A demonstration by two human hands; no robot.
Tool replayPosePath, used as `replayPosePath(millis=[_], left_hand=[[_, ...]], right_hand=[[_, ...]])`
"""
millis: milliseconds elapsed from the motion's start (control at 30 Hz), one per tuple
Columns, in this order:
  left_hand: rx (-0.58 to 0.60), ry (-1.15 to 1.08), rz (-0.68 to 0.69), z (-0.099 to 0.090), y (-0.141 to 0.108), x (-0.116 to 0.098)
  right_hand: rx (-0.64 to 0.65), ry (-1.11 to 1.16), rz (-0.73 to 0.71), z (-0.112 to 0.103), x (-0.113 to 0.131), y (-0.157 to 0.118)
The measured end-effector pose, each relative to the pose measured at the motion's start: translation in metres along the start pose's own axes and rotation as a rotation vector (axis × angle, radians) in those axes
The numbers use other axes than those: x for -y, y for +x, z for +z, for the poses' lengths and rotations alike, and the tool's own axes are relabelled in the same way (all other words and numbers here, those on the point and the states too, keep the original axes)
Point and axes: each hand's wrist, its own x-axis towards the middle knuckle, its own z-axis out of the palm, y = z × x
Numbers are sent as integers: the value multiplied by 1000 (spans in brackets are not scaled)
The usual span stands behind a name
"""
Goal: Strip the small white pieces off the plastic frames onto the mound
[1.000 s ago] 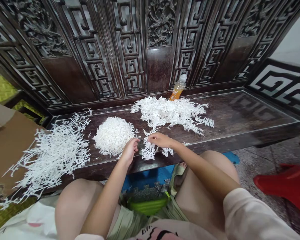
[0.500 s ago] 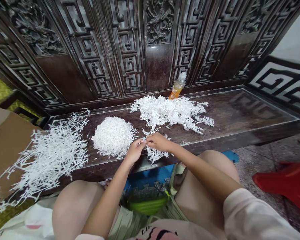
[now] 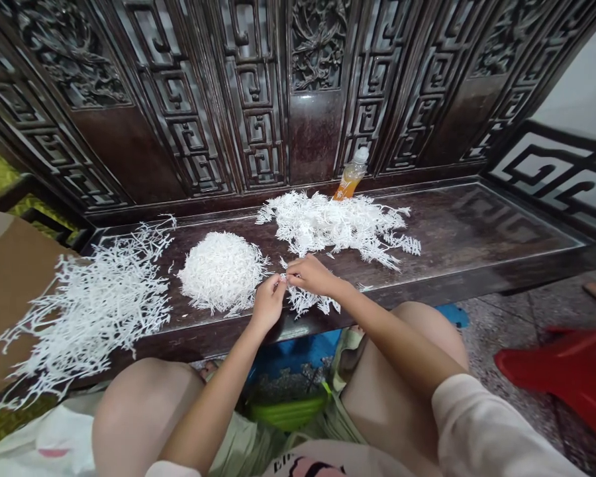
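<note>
My left hand (image 3: 269, 301) and my right hand (image 3: 312, 275) meet above the front of the dark wooden bench, fingertips nearly touching. Both pinch a white branched plastic sprig (image 3: 284, 277), mostly covered by the fingers. Under my right hand lies a small cluster of white branched pieces (image 3: 312, 303). Just left of my left hand rises a rounded heap of small white bits (image 3: 223, 271). Behind the hands spreads a larger pile of white branched sprigs (image 3: 338, 222). Farther left is a tangle of bare white branching stems (image 3: 99, 301).
An orange drink bottle (image 3: 350, 173) stands behind the larger pile, against the carved backrest (image 3: 315, 132). Cardboard (image 3: 20, 291) is at the left end. Below the bench are a green container (image 3: 291, 412) and blue matting (image 3: 302, 348). A red plastic stool (image 3: 561, 371) stands right.
Both hands stay together at nearly the same spot, with small finger movements around the sprig. The view has shifted slightly. Less of the sprig shows beyond my right fingers.
</note>
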Motion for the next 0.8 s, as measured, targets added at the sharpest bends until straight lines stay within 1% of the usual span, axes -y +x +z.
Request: replayPosePath(millis=[67, 100, 133, 200, 233, 267, 300, 367, 467, 500, 600, 667, 733, 767, 800], left_hand=[[-3, -42, -5, -1, -5, -8], [12, -64, 3, -3, -9, -14], [35, -86, 21, -6, -14, -20], [82, -154, 58, -14, -25, -32], [92, -213, 56, -18, -29, -36], [95, -291, 30, -21, -33, -37], [91, -390, -24, -24, -37, -36], [91, -612, -198, -27, -43, -25], [89, -877, -483, -21, -59, 2], [73, -936, -549, -16, -67, 11], [3, -1045, -670, -1, -98, 35], [0, -1003, -754, 7, -115, 51], [6, -783, -816, 12, -124, 70], [-5, -624, -833, 13, -125, 80], [-21, -518, -844, 13, -125, 90]], right_hand=[[-7, -39, 11, -4, -9, -1], [-14, -70, 55, -8, -18, -3], [-23, -106, 121, -12, -27, -6], [-55, -169, 303, -24, -49, -13], [-57, -186, 359, -29, -58, -16], [-59, -193, 367, -32, -65, -18], [-62, -196, 370, -34, -69, -19], [-80, -216, 365, -29, -67, -17], [-119, -282, 392, -5, -47, -9], [-128, -304, 394, 6, -39, -6], [-154, -345, 370, 37, -15, -5], [-174, -354, 347, 55, -3, -8], [-193, -348, 328, 70, 5, -13], [-205, -341, 324, 76, 8, -15], [-219, -335, 326, 82, 10, -17]])
